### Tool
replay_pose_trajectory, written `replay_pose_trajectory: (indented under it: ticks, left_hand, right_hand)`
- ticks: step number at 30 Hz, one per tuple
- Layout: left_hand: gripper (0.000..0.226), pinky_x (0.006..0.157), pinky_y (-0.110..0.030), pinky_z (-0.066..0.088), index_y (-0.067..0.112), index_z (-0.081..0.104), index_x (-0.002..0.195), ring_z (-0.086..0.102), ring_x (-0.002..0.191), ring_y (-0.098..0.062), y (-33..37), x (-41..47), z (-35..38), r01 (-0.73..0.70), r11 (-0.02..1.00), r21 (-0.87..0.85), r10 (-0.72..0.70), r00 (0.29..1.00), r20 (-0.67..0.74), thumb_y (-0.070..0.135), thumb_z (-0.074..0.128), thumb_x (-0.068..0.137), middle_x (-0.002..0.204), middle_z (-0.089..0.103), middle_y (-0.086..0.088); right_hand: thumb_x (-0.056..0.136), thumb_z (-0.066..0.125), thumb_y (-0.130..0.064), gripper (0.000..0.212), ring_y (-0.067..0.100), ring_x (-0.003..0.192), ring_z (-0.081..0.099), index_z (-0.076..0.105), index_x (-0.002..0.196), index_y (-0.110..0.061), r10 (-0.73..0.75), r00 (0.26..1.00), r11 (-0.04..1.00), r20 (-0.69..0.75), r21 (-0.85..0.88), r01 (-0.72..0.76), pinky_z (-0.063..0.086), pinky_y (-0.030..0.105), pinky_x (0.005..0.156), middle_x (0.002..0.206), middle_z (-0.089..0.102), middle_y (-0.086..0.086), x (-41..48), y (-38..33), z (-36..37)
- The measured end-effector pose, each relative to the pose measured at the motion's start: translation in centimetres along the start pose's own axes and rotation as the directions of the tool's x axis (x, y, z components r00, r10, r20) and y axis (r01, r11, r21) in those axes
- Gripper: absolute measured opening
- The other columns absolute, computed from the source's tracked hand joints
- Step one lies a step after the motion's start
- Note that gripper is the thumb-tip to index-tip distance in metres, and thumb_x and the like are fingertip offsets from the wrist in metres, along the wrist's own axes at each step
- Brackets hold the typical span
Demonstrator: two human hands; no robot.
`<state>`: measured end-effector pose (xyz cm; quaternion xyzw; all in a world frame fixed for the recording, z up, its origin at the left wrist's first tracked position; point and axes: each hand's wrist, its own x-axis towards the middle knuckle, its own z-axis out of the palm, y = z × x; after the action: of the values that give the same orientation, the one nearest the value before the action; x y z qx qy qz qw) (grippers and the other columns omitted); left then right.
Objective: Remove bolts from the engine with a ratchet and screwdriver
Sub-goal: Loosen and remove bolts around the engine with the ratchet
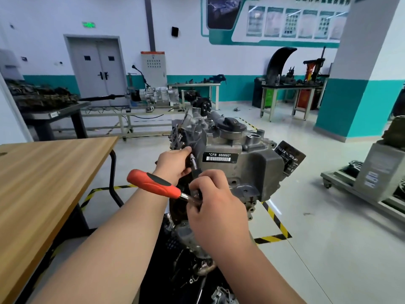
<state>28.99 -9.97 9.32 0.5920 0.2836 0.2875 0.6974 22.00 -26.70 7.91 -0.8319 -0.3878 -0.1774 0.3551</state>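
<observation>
A grey engine point(247, 159) stands on a stand in front of me, with a black oil cap on top and a label reading CFB 666660. A ratchet with a red and black handle point(154, 183) points left, and its head sits under my right hand. A chrome extension bar point(193, 161) runs from the ratchet head up to the engine's left side. My left hand point(174, 163) pinches the extension bar near its upper end. My right hand point(215, 205) grips the ratchet head. The bolt itself is hidden.
A wooden table point(43, 183) stands close on my left. Yellow and black floor tape point(274, 238) marks the engine's bay. A grey unit on a wheeled cart point(377, 178) is at the right. Benches with engine parts line the far wall.
</observation>
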Motion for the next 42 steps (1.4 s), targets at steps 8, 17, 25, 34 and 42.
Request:
replay_pose_trajectory:
  ticks: [8,17,25,34,42]
  left_hand:
    - [0.044,0.030,-0.010,0.024,0.015,0.046,0.055,0.032,0.022,-0.004,-0.4,-1.4,0.0,-0.168,0.971,0.169,0.176,0.984,-0.033,0.021,0.060,0.096,0.027,0.034,0.014]
    - [0.022,0.030,-0.010,0.027,0.010,0.061,0.078,0.036,0.025,-0.001,0.0,-1.7,0.4,-0.139,0.989,0.043,0.140,0.990,-0.025,0.020,0.057,0.098,0.029,0.038,0.013]
    - [0.046,0.029,-0.010,0.025,0.015,0.044,0.056,0.034,0.026,-0.004,0.6,-1.2,0.6,-0.113,0.981,0.158,0.126,0.989,-0.078,0.030,0.061,0.096,0.048,0.039,0.000]
    - [0.044,0.024,-0.013,0.023,0.010,0.044,0.065,0.036,0.047,-0.017,1.0,-1.5,0.4,0.025,0.990,0.141,-0.015,0.997,-0.073,0.038,0.060,0.095,0.058,0.037,-0.005]
    - [0.039,0.029,-0.013,0.029,0.007,0.051,0.072,0.038,0.049,-0.018,1.3,-0.6,0.2,0.123,0.983,0.133,-0.115,0.991,-0.062,0.038,0.066,0.090,0.056,0.040,-0.007]
  right_hand:
    - [0.060,0.076,-0.015,0.030,0.016,0.049,0.051,0.061,0.086,-0.021,-0.090,0.990,0.994,-0.106,-0.067,0.083,0.037,0.026,0.036,0.106,0.057,-0.009,-0.2,-0.6,0.5]
    - [0.056,0.058,-0.019,0.028,0.018,0.050,0.053,0.062,0.083,-0.020,-0.121,0.976,0.992,-0.179,-0.047,0.115,0.039,0.027,0.035,0.105,0.060,-0.006,-0.2,-0.7,0.9]
    - [0.060,0.068,-0.012,0.030,0.019,0.053,0.052,0.063,0.089,-0.020,-0.073,0.988,0.997,-0.137,-0.025,0.070,0.033,0.024,0.041,0.107,0.058,-0.007,1.0,-0.3,0.4]
    - [0.078,0.058,-0.017,0.030,0.019,0.061,0.048,0.055,0.107,-0.026,0.046,0.998,0.999,0.033,-0.002,-0.046,0.038,0.030,0.054,0.120,0.037,-0.015,1.8,-0.3,0.2]
    - [0.080,0.061,-0.020,0.025,0.020,0.069,0.057,0.055,0.101,-0.030,0.109,0.994,0.987,0.002,0.122,-0.109,0.047,0.032,0.059,0.116,0.037,-0.017,2.1,-0.5,0.2]
